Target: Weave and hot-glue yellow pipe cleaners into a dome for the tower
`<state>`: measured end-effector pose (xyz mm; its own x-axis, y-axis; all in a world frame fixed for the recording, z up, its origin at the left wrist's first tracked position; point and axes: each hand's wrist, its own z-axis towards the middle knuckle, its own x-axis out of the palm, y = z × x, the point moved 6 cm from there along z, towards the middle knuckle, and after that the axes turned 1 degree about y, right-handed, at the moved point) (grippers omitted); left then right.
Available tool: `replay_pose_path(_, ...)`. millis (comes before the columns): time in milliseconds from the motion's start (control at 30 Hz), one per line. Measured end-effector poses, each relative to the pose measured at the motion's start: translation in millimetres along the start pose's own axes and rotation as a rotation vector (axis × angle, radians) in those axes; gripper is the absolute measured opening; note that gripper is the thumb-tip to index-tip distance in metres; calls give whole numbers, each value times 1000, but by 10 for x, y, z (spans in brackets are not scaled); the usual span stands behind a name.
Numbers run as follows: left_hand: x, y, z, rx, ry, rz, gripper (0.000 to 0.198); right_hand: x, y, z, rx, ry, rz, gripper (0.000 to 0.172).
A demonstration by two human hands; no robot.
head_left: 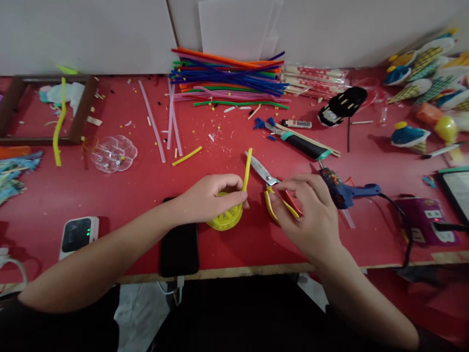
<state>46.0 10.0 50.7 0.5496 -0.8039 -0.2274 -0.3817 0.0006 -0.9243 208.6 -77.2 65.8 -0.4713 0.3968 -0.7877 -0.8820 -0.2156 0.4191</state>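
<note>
My left hand (212, 198) is closed in a pinch on a yellow straw (247, 168) that stands up from a round yellow woven piece (224, 220) lying on the red table (128, 205). My right hand (311, 215) reaches over the yellow handles of a pair of scissors (266, 178) that lie on the table, blades pointing up-left. Its fingers are curled and touch the handles; I cannot see whether they grip them.
A blue glue gun (348, 190) lies right of the scissors, its cord running to a purple power strip (425, 220). A black phone (179, 249) lies at the near edge. Coloured straws (227, 76) are piled at the back, beside a craft knife (304, 144) and a clear tray (113, 154).
</note>
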Motion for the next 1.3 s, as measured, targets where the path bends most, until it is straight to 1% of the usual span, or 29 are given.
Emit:
replay_pose_path(67, 10, 23, -4, -23, 21, -46, 19, 44, -168, -128, 77, 141, -100, 15)
replay_pose_path(133, 14, 43, -2, -41, 28, -97, 18, 106, -291, -265, 97, 270, -166, 25)
replay_pose_path(200, 17, 54, 2, -50, 21, -150, 18, 142, -373, -356, 116, 325, -197, 33)
replay_pose_path(267, 18, 53, -1, -48, -1, -189, 18, 162, -425, -374, 134, 334, -230, 37)
replay_pose_path(333, 15, 48, -14, -40, -35, -204, 18, 193, -477, -331, 142, 363, -290, 36)
replay_pose_path(400, 12, 43, -33, -25, -66, -204, 19, 224, -569, -258, 176, 424, -345, 29)
replay_pose_path(467, 11, 50, -50, -15, -88, -199, 19, 217, -686, -191, 233, 487, -342, 21)
replay_pose_path(567, -1, 79, -56, -6, -122, -169, 20, 135, -805, -174, 298, 603, -183, 11)
replay_pose_path(600, -8, 87, -53, -1, -136, -153, 21, 95, -816, -198, 319, 656, -86, 14)
replay_pose_path(700, -17, 88, -35, 15, -150, -111, 21, -53, -746, -317, 376, 808, 259, 35)
replay_pose_path(767, -14, 75, -22, 15, -135, -105, 23, -145, -641, -410, 394, 914, 421, 44)
replay_pose_path(833, -5, 58, -13, 2, -104, -104, 24, -205, -523, -509, 387, 1034, 498, 49)
replay_pose_path(900, 6, 43, -7, -11, -70, -108, 23, -244, -417, -576, 349, 1101, 508, 51)
replay_pose_path(933, 10, 38, -5, -17, -58, -110, 22, -261, -372, -586, 319, 1096, 503, 51)
replay_pose_path(1033, 11, 31, -4, -26, -52, -111, 21, -304, -272, -550, 239, 999, 490, 46)
replay_pose_path(1100, 10, 31, -6, -26, -57, -101, 21, -321, -233, -517, 215, 953, 489, 42)
replay_pose_path(1133, 10, 31, -8, -25, -57, -95, 21, -323, -221, -506, 215, 950, 489, 41)
replay_pose_path(1200, 13, 30, -12, -20, -56, -81, 22, -318, -201, -503, 231, 986, 506, 42)
replay_pose_path(1300, 14, 31, -15, -11, -62, -57, 21, -301, -182, -519, 276, 1076, 519, 45)
